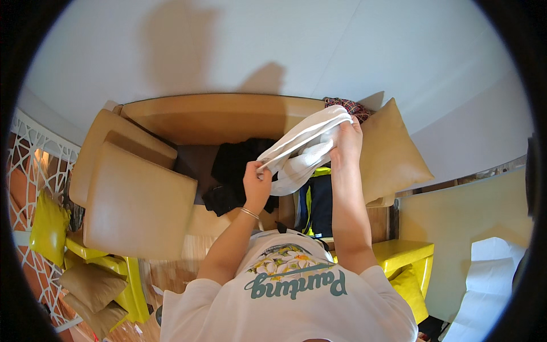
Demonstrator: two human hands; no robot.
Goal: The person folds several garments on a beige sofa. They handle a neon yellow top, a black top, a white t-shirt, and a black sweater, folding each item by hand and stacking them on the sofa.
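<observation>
Stretched between my two hands is a white cloth garment (295, 158), held up in front of me above a tan sofa (205, 117). My left hand (257, 181) pinches its lower left edge, and a bangle circles that wrist. At the upper right end, my right hand (349, 134) grips the gathered fabric. Below the garment, a heap of black clothing (235, 166) lies on the sofa seat. Dark navy clothing with bright yellow-green parts (320, 201) sits to the right of it, partly hidden by my right forearm.
Tan cushions (141, 201) (393, 149) lean at both ends of the sofa. A checked cloth (352, 109) hangs on its back. Yellow stools (136, 290) (401, 254) stand at both sides. A white lattice screen (30, 171) is at far left, a panel (461, 218) at right.
</observation>
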